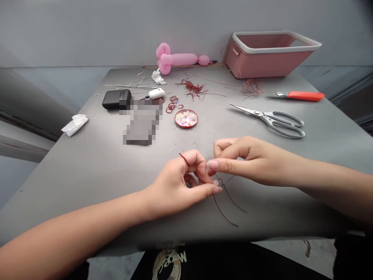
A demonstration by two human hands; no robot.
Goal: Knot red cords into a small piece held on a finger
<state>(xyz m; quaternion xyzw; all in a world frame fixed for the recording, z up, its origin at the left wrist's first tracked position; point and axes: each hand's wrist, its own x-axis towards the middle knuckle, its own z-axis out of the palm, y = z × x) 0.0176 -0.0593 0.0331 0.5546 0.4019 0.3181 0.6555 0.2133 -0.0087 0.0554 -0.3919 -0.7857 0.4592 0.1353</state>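
Head view: thin dark cord (230, 199) trails loosely below the frame's centre; it looks light and springy, likely to tangle, best held close to the bead. That pale bead (216, 182), just right of and below centre, seems small, hard and perhaps slippery, so a grip on its sides should suit. The left hand (177, 186), reaching from lower left, pinches it between thumb and forefinger. From the right edge comes the right hand (250, 159), thumb against bent fingers; whether they grip cord I cannot tell. Beyond lie scissors (264, 115) and a dish (186, 127).
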